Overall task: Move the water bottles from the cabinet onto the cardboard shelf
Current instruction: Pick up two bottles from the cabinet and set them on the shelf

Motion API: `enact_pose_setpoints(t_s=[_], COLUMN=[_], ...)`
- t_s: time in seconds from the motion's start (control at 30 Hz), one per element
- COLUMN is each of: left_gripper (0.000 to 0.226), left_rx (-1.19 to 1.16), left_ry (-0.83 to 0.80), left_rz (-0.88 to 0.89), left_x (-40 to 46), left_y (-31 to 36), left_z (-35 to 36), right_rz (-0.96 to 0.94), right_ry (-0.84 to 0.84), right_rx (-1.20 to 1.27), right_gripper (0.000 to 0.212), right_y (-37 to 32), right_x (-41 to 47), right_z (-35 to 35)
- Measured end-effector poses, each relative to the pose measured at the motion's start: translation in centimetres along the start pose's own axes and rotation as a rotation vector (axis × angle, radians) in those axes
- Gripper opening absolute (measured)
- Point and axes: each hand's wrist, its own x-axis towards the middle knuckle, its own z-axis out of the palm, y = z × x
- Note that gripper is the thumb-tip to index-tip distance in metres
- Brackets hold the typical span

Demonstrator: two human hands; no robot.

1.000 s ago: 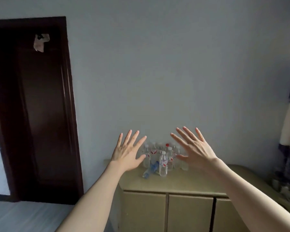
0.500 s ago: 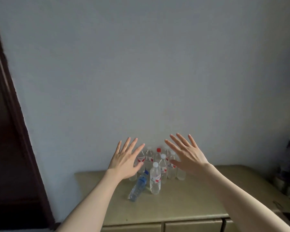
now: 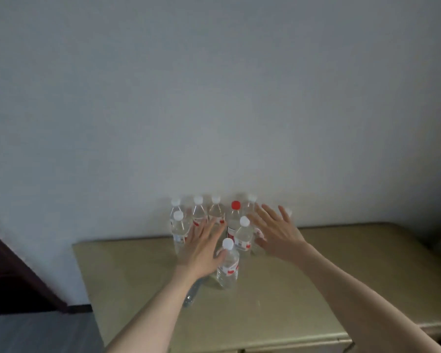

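Both arms reach forward, palms down; the left hand (image 3: 201, 247) is spread flat, fingers straight, beside the front water bottle (image 3: 228, 263), holding nothing; the right hand (image 3: 275, 233) is likewise spread over the cluster of water bottles (image 3: 214, 215) — one red-capped (image 3: 235, 205) — standing on the beige cabinet (image 3: 316, 276) against a pale wall (image 3: 214, 98); a dark door (image 3: 10, 276) stands left.

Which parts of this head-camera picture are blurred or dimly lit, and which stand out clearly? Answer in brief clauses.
Head view: dim, flat light with a grey cast on the wall; the back-row water bottles are soft and smeared; the red cap stands out clearly; left hand and right hand are slightly motion-blurred; the cabinet top shows a faint sheen; the cabinet's edges bow from the wide-angle lens.
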Motion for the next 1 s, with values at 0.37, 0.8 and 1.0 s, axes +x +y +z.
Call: enact_pose_setpoints(t_s=[0.37, 0.8, 1.0], left_gripper=[0.061, 0.025, 0.037], left_rx=[-0.439, -0.928, -0.941], left_ry=[-0.221, -0.304, -0.200], left_rz=[-0.004, -0.179, -0.197], left_x=[7.9, 9.0, 9.9], left_y=[-3.7, -5.0, -5.0], left_z=[9.0, 11.3, 12.0], right_rz=[0.365, 0.647, 0.742], right_ry=[-0.146, 0.042, 0.111], right_rx=[0.601, 0.913, 0.981], right_gripper=[0.069, 0.037, 0.036], right_y=[1.9, -0.4, -1.6], right_x=[9.2, 10.9, 7.7], right_z=[9.2, 13.3, 12.7])
